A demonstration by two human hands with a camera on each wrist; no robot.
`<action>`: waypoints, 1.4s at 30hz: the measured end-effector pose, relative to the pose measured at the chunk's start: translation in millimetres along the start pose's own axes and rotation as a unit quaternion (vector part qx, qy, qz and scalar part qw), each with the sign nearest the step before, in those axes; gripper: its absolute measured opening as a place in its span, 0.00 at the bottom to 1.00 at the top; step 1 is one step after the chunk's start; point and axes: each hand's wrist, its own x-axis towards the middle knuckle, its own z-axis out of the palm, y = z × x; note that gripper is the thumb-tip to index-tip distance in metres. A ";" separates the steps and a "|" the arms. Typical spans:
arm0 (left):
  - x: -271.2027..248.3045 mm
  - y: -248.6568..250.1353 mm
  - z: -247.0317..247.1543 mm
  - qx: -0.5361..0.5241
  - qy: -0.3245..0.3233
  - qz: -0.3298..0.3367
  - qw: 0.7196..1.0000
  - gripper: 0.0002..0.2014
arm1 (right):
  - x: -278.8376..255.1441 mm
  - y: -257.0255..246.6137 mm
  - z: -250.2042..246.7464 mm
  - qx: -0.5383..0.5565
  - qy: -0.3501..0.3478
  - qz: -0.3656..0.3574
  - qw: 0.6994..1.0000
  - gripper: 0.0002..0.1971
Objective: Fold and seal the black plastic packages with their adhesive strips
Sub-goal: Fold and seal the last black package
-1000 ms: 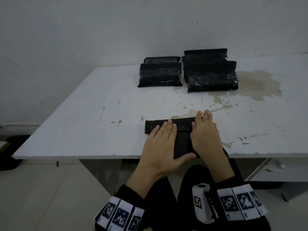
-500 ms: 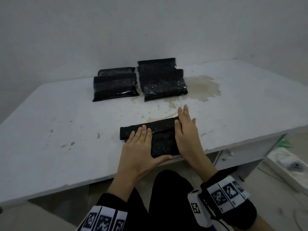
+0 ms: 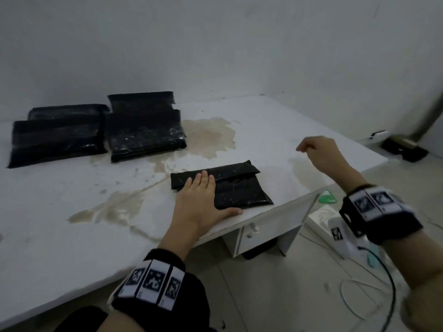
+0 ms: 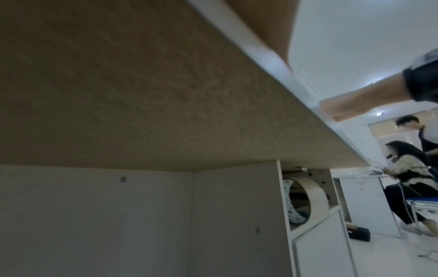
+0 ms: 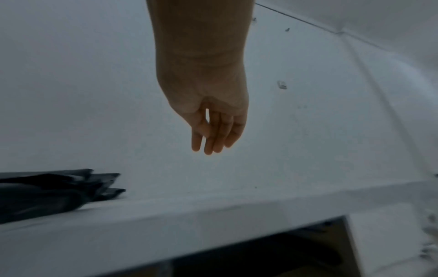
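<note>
Fingers [image 3: 202, 182] of the left hand [image 3: 200, 202] are lying straight and together, pressing the black package [image 3: 239, 188]; the right hand [image 3: 318, 153] is hovering nearby, fingers loosely drooping, holding nothing.

The left hand [image 3: 200, 202] lies flat, palm down, its fingers [image 3: 203, 179] straight and close together, pointing away from the body, the thumb spread out to the right. Its forearm runs back toward the body, with a black wrist band carrying square printed markers. The right hand [image 3: 320, 153] hangs in the air, raised and well apart from the left, wrist bent, fingers [image 5: 211, 138] drooping loosely and holding nothing, as far as the blurred wrist view shows. Its wrist wears a similar band.
</note>
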 end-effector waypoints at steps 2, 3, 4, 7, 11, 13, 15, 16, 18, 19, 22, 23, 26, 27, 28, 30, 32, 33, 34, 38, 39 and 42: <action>17.9 13.3 2.5 -0.004 0.008 0.001 1.000 0.55 | 36.2 25.6 -4.8 -0.049 -0.056 0.013 0.997 0.19; 25.6 19.3 4.0 -0.004 0.012 -0.002 1.000 0.55 | 53.2 36.9 -4.4 -0.076 -0.088 0.018 0.993 0.19; 32.5 24.9 5.8 -0.005 0.017 -0.007 1.000 0.55 | 69.2 47.1 -2.9 -0.101 -0.117 0.024 0.988 0.19; 49.6 38.3 10.4 -0.010 0.026 -0.026 0.999 0.56 | 111.2 68.5 1.3 -0.144 -0.159 0.048 0.976 0.20; 58.1 44.9 15.6 0.000 0.032 -0.042 0.999 0.65 | 151.2 82.8 8.8 -0.190 -0.195 0.074 0.959 0.24; 59.2 45.2 16.9 -0.007 0.033 -0.051 0.998 0.65 | 159.4 85.3 13.1 -0.215 -0.214 0.081 0.950 0.26; 60.3 45.5 17.3 -0.010 0.035 -0.053 0.998 0.64 | 162.1 83.1 14.9 -0.222 -0.222 0.087 0.946 0.26; 60.4 45.5 17.8 -0.008 0.036 -0.052 0.998 0.64 | 162.8 81.6 15.7 -0.221 -0.228 0.092 0.944 0.26; 60.3 45.0 18.8 -0.004 0.039 -0.051 0.998 0.65 | 164.5 79.6 17.6 -0.215 -0.237 0.094 0.943 0.22; 60.0 44.5 19.1 -0.004 0.039 -0.050 0.998 0.65 | 165.1 79.5 19.2 -0.211 -0.234 0.092 0.945 0.20; 59.8 44.1 18.6 -0.010 0.038 -0.049 0.998 0.65 | 168.0 80.8 24.7 -0.194 -0.212 0.084 0.954 0.16; 59.8 44.3 18.1 -0.013 0.038 -0.049 0.998 0.65 | 168.6 80.2 25.5 -0.189 -0.214 0.084 0.955 0.15; 59.9 44.4 18.2 -0.015 0.038 -0.049 0.998 0.65 | 168.7 75.4 25.3 -0.171 -0.224 0.092 0.955 0.15; 59.7 44.3 18.4 -0.013 0.039 -0.049 0.998 0.65 | 168.9 74.5 25.6 -0.164 -0.223 0.094 0.956 0.15; 59.7 44.2 18.4 -0.012 0.039 -0.048 0.998 0.65 | 169.5 74.6 26.3 -0.163 -0.218 0.094 0.958 0.15; 59.8 44.3 18.5 -0.009 0.037 -0.048 0.998 0.65 | 171.0 76.3 27.8 -0.173 -0.201 0.087 0.960 0.14; 60.0 44.5 18.7 -0.008 0.036 -0.047 0.998 0.65 | 171.9 77.9 28.7 -0.181 -0.182 0.073 0.964 0.14; 59.7 44.4 18.4 -0.008 0.035 -0.047 0.998 0.65 | 172.3 78.2 28.8 -0.186 -0.176 0.066 0.964 0.13; 59.6 44.4 18.2 -0.008 0.035 -0.047 0.998 0.65 | 172.6 77.5 28.8 -0.191 -0.175 0.060 0.964 0.13; 59.2 45.3 16.7 -0.010 0.040 -0.048 0.998 0.63 | 175.8 75.3 29.7 -0.205 -0.178 0.042 0.962 0.10; 58.6 45.7 16.0 -0.018 0.038 -0.050 0.998 0.62 | 176.0 76.5 29.9 -0.210 -0.179 0.037 0.961 0.10; 57.0 46.7 14.2 -0.030 0.031 -0.053 0.998 0.55 | 174.0 79.6 30.3 -0.221 -0.182 0.042 0.957 0.15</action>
